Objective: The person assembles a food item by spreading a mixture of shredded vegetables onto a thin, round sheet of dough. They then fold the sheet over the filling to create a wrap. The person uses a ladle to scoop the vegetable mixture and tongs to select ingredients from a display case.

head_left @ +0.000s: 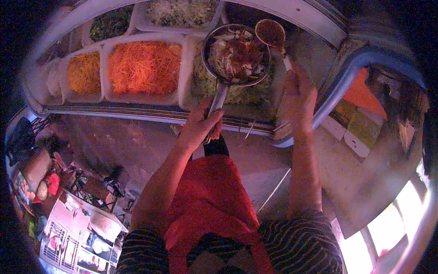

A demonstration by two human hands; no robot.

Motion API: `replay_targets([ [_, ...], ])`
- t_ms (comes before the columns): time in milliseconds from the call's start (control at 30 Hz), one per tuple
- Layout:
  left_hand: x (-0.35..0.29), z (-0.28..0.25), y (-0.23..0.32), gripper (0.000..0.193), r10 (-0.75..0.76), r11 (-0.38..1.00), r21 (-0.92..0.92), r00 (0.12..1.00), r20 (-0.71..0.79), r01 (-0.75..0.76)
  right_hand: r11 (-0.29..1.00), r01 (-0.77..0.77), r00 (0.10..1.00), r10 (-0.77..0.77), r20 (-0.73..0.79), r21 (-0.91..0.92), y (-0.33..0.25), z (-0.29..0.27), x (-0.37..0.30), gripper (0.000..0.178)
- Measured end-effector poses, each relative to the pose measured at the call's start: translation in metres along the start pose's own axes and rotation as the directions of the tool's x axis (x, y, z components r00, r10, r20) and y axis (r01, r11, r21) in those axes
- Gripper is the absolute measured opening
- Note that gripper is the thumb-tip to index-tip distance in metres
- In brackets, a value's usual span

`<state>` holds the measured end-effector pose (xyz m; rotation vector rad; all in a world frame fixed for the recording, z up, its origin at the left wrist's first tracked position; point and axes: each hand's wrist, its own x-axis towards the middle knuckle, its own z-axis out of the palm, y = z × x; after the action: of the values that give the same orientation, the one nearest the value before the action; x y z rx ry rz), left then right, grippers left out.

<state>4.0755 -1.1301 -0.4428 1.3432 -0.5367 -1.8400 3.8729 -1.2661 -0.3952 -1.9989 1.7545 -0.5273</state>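
My left hand point(203, 123) is closed round the metal handle of a round pan point(221, 93), which I hold over the food containers. Inside the pan lie pale chopped vegetables point(226, 57) with a reddish-brown sauce or seasoning on part of them. My right hand point(299, 89) grips the light handle of a ladle point(284, 46). The ladle's round bowl, with reddish-brown contents, is just right of the pan's rim and a little above it. Beneath the pan is a container point(189, 82) of shredded greenish vegetable, partly hidden.
Left of the pan stand containers of shredded orange carrot point(143, 68) and yellow-orange shreds point(83, 71). Farther back are chopped greens point(111, 23) and pale green shreds point(182, 13). The counter's raised blue edge point(335, 96) curves at right. A cluttered shelf point(75, 228) is lower left.
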Motion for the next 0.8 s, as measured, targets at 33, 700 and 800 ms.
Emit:
replay_targets([
  [33, 0.000, -0.002, -0.003, 0.020, 0.025, 1.000, -0.012, 0.999, 0.034, -0.025, 0.994, -0.040, 0.999, 0.042, -0.019, 0.105, 0.010, 0.003, 0.008, 0.027],
  [700, -0.036, -0.005, -0.009, 0.030, -0.091, 0.992, -0.095, 0.995, -0.051, 0.086, 0.749, 0.252, 0.960, -0.112, 0.257, -0.613, 0.056, 0.088, 0.053, 0.048],
  [800, -0.037, -0.006, -0.010, 0.028, -0.079, 0.993, -0.096, 0.996, -0.046, 0.075, 0.752, 0.188, 0.975, -0.218, 0.031, -0.631, 0.054, 0.094, 0.048, 0.052],
])
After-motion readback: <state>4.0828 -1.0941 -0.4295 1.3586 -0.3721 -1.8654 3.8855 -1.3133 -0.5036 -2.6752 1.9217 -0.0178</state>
